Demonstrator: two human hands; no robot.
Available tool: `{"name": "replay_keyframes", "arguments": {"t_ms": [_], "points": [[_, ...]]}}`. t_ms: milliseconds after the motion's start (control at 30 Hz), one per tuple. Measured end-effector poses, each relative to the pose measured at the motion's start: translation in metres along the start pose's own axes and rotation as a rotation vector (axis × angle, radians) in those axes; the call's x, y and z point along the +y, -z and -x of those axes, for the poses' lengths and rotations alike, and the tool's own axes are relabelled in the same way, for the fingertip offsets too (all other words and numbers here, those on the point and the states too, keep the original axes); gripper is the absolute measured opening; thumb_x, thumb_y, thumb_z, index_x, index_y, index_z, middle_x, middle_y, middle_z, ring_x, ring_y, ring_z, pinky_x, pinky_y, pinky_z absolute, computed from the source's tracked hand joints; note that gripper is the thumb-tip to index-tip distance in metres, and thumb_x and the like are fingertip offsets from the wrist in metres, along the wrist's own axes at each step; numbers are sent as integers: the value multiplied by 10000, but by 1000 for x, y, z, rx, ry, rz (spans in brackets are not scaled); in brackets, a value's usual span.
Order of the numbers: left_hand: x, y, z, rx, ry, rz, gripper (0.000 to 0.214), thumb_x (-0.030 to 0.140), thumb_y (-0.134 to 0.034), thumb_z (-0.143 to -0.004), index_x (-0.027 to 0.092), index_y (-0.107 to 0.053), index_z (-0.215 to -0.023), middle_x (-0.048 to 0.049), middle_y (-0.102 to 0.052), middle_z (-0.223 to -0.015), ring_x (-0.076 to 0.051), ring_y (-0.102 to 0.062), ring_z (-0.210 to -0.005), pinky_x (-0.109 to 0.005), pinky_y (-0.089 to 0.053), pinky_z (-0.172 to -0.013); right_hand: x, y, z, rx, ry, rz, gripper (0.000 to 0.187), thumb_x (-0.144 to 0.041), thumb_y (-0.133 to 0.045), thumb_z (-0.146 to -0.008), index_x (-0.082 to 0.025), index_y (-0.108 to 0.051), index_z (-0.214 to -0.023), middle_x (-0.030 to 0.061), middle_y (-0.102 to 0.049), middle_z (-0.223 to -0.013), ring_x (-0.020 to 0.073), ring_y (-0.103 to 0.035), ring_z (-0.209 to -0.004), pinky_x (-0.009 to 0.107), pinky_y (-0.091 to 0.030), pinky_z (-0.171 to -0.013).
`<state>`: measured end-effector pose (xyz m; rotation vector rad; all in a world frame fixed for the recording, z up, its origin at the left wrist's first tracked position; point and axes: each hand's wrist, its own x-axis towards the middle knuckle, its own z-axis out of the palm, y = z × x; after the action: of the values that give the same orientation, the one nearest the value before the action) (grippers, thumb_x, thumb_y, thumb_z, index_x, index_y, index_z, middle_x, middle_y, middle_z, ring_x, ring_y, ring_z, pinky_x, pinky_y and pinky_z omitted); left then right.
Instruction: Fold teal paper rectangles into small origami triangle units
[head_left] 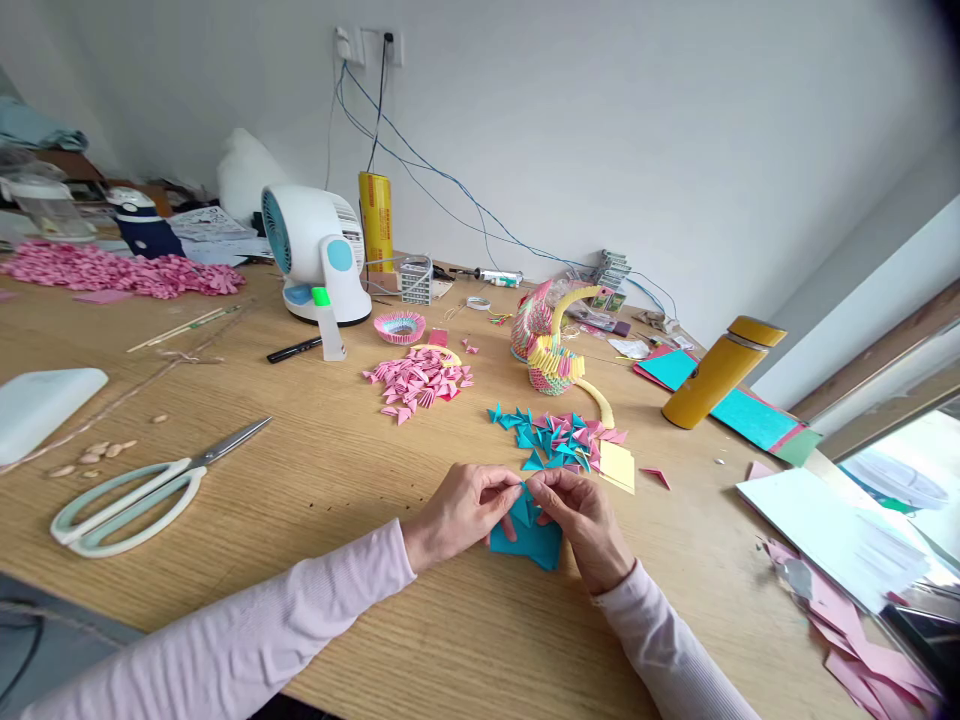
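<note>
Between my two hands is a small blue folded paper piece (526, 508), pinched from both sides at its top. My left hand (476, 512) grips its left side with thumb and fingertips, and my right hand (581, 515) holds the right side the same way. Below the fingers lie blue paper rectangles (536, 546) on the table. Just beyond my hands sits a heap of blue folded paper triangles (551, 440) mixed with pink ones. Yellow paper slips (617, 466) lie beside that heap. My fingers partly hide the piece.
Scissors (161, 490) lie at left on the wooden table (360, 610). A pink triangle pile (420, 378), a glue bottle (330, 328) and a fan (315, 250) stand farther back. Paper swan-like models (553, 365) and a yellow flask (716, 375) are at right.
</note>
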<state>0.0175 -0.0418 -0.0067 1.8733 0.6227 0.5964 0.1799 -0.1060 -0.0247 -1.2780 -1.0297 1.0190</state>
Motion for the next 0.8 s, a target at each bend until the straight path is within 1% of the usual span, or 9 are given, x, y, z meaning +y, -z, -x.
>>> {"name": "replay_keyframes", "arguments": {"t_ms": [133,267,433,533,600,700,800], "points": [[0,0,0,-10,3,25,318,386,-481,-887,147,-686,-932,-15,-662,-577,-88,-521,-389,-152,-400,-371,3,1,-1,-7,26,36,348,-474,-727,-709,-137,-654,-752,11,-570,-645,107,-486,-586,210,-422,-512],[-1,-1,-1,-12,8,58,307,384,-488,-880,143,-677,-894,-12,-654,-568,-95,-537,-402,-153,-403,-368,7,-1,0,-1,69,83,339,-478,-685,-753,-145,-630,-790,16,-579,-684,112,-506,-583,228,-443,-528],[0,0,-1,-28,46,47,316,390,-484,-879,130,-664,-871,-18,-649,-542,-94,-517,-383,-159,-396,-365,8,-1,2,-2,155,237,315,-469,-607,-819,-154,-606,-812,20,-579,-682,122,-515,-576,235,-430,-511],[0,2,-1,-30,30,5,335,397,-458,-893,133,-655,-832,-17,-647,-527,-87,-493,-358,-160,-381,-360,8,-1,2,26,219,347,293,-446,-584,-837,-157,-613,-799,32,-596,-703,125,-517,-582,229,-414,-495],[0,2,-2,-20,3,-30,332,389,-449,-900,140,-652,-817,-12,-646,-523,-83,-491,-356,-156,-372,-365,7,-1,3,46,233,384,277,-430,-579,-841,-159,-624,-809,38,-615,-719,130,-532,-590,226,-417,-488],[-1,1,-2,21,-32,-57,321,375,-447,-906,149,-654,-810,-6,-639,-516,-81,-504,-374,-151,-381,-392,5,-3,3,69,231,404,242,-399,-590,-835,-162,-640,-831,40,-640,-729,143,-572,-611,234,-451,-508],[-3,-1,-2,52,-28,-34,302,390,-481,-889,153,-664,-850,-7,-642,-526,-97,-536,-400,-156,-393,-394,3,-4,4,110,305,453,186,-345,-589,-840,-169,-639,-809,41,-651,-745,154,-601,-651,247,-494,-558]]}}
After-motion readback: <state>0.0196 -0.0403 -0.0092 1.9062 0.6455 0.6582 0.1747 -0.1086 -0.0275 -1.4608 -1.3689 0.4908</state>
